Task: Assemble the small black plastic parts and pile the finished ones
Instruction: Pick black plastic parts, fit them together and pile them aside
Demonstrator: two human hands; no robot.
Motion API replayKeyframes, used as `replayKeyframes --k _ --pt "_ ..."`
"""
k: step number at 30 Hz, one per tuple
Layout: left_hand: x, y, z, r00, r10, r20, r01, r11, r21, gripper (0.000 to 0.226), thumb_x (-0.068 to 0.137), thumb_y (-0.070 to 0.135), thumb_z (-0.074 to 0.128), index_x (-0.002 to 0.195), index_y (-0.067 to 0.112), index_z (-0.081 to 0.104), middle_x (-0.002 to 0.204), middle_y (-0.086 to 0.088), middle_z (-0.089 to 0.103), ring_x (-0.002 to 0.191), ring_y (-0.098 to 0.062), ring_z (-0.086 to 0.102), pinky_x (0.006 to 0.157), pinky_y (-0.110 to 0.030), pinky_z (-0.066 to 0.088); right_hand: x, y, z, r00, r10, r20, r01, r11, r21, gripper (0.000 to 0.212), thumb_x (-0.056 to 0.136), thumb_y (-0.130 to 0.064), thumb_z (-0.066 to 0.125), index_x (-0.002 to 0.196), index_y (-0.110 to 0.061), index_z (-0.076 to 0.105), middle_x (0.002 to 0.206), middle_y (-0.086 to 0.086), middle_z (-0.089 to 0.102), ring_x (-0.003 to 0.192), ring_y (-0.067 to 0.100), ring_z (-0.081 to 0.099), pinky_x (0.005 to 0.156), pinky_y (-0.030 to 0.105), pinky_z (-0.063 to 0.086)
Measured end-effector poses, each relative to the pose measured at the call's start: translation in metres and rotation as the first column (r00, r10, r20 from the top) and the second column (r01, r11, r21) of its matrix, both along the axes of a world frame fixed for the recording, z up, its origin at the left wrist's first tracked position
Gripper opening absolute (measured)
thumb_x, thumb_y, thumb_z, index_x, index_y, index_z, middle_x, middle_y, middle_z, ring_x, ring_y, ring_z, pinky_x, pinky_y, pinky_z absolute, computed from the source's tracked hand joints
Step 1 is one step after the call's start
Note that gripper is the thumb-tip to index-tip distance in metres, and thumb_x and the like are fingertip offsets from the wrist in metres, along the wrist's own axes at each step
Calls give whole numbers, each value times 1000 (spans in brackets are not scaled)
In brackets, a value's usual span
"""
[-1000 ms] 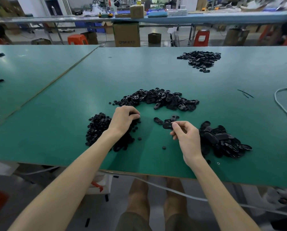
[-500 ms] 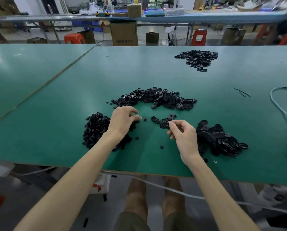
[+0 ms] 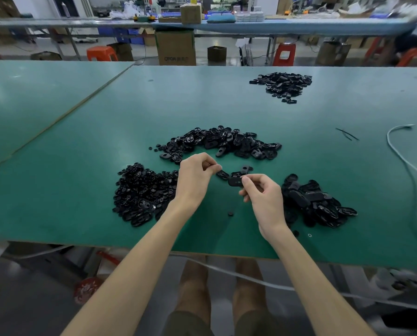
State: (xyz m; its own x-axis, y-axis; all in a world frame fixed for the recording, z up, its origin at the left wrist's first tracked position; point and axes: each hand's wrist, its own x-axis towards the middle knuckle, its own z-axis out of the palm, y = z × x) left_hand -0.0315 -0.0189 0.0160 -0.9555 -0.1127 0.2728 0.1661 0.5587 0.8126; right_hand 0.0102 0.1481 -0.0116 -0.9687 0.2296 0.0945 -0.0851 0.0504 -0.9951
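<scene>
Just nearer than the grip, a lone small round piece (image 3: 231,213) lies on the green table (image 3: 64,202). The grip itself is the right hand (image 3: 263,197), thumb and fingertips closed in a tight pinch on one end of an oval black part (image 3: 235,182), which is held clear of the table with its free end toward the left hand (image 3: 197,177). That hand is what has changed. A second ago it was buried in the pile of small black pieces (image 3: 142,192) to the left of the grip; now it has lifted off and come in close, fingertips drawn together just short of the oval part. Whether a piece sits between them is too small to tell. I judge the fetch is over and the fitting is about to begin, so the need now is alignment. Right of the grip, touching the wrist's far side, sits a heap of larger black parts (image 3: 316,202), probably the finished ones. Just beyond the grip lie two loose oval parts (image 3: 243,169). Farther out is a curved heap (image 3: 222,144), and well beyond it a far heap (image 3: 282,86).
</scene>
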Motion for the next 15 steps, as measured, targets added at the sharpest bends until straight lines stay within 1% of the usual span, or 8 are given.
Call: replayKeyframes --k 4,8,10,13,15 --pt "4 4 -8 999 -31 -27 33 997 67 7 93 13 74 89 19 74 76 9 70 64 -4 63 68 -12 47 0 0 0 1000 -5 -5 5 1000 -4 7 101 -13 65 99 -9 71 78 5 71 62 3 64 61 19 51" --pt "13 11 -20 993 -104 -60 109 991 84 12 95 10 70 99 18 78 74 11 72 69 -2 68 75 -8 48 -1 -1 -1 1000 -16 1 16 1000 -2 8 102 -15 65 100 -10 71 73 2 71 63 8 64 64 24 52" --pt "14 9 -21 990 -111 -85 123 979 162 10 94 12 73 99 18 79 72 9 74 69 -5 70 76 -12 50 -1 -1 -2 1000 -22 -2 22 1000 -4 8 102 -16 65 100 -11 70 73 1 71 64 8 65 64 24 52" --pt "13 2 -19 992 -112 -61 126 938 324 8 90 16 78 98 16 80 75 3 76 69 -12 72 74 -18 52 -1 -1 -1 1000 -27 -3 27 999 -17 8 102 -16 65 100 -11 70 71 -1 71 64 7 66 63 24 53" --pt "14 0 -20 993 -106 -59 121 919 376 9 89 17 80 97 16 80 79 0 77 69 -15 72 75 -22 54 -1 -1 -2 1000 -22 0 22 1000 -20 8 102 -17 65 99 -12 70 70 -2 71 65 8 66 64 24 53"
